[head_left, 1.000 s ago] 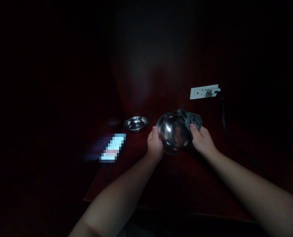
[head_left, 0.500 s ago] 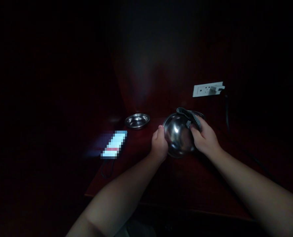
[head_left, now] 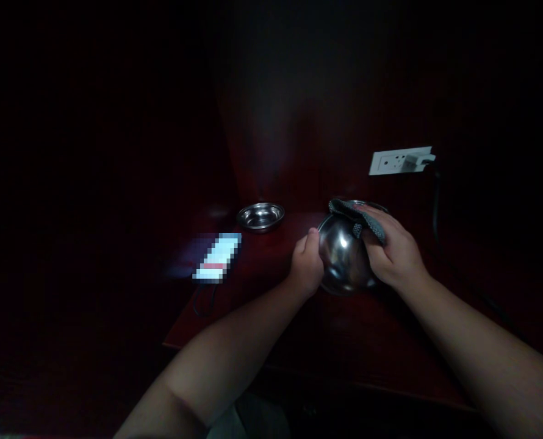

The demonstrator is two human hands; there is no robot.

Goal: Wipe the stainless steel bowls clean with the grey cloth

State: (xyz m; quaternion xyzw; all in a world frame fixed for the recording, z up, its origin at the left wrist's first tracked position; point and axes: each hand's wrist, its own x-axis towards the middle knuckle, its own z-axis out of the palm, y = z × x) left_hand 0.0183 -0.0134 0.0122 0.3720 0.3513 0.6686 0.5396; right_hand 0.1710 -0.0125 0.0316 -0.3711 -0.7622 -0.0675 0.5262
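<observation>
A shiny steel bowl (head_left: 342, 259) is held tilted just above a dark red wooden table (head_left: 299, 329). My left hand (head_left: 306, 268) grips its left rim with curled fingers. My right hand (head_left: 393, 253) presses a grey speckled cloth (head_left: 360, 216) against the bowl's upper right side, fingers closed over the cloth. The scene is very dark, and the far side of the bowl is hidden.
A second, shallower steel bowl (head_left: 260, 216) sits on the table to the left. A lit phone (head_left: 217, 265) lies near the table's left edge with a cable by it. On the wall behind is a white socket (head_left: 399, 161) with a plug and a black cord.
The bowl has turned so its outside faces me, and the right hand with the cloth has slid over its top. Both hands and the view have shifted slightly right.
</observation>
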